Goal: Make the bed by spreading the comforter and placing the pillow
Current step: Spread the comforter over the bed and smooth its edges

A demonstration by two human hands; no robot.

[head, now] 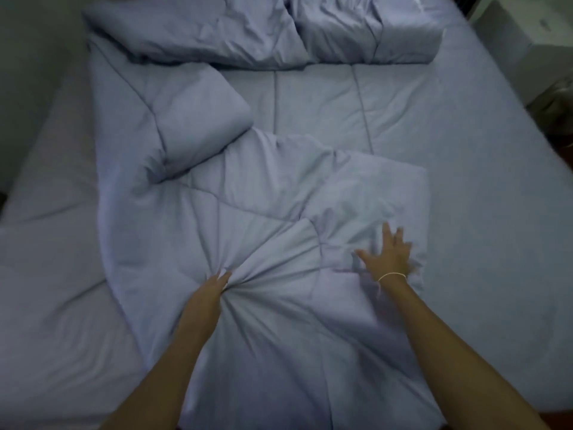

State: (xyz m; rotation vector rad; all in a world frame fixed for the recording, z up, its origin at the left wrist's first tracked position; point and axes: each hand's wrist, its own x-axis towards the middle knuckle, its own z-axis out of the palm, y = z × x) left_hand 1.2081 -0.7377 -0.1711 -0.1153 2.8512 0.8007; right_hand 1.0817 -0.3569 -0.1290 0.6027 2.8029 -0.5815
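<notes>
A pale blue quilted comforter (279, 187) lies crumpled and folded over itself across the middle of the bed (496, 181). My left hand (214, 287) grips a bunch of its cloth near the front, with creases fanning out from the grip. My right hand (387, 256) lies flat with spread fingers on a folded flap of the comforter to the right. Two pillows in the same blue cloth lie at the head of the bed, one at the left (192, 35) and one at the right (372, 29).
Bare fitted sheet shows along the bed's right side and on the left (46, 274). A pale bedside unit (508, 35) stands past the top right corner. A grey wall runs along the far left.
</notes>
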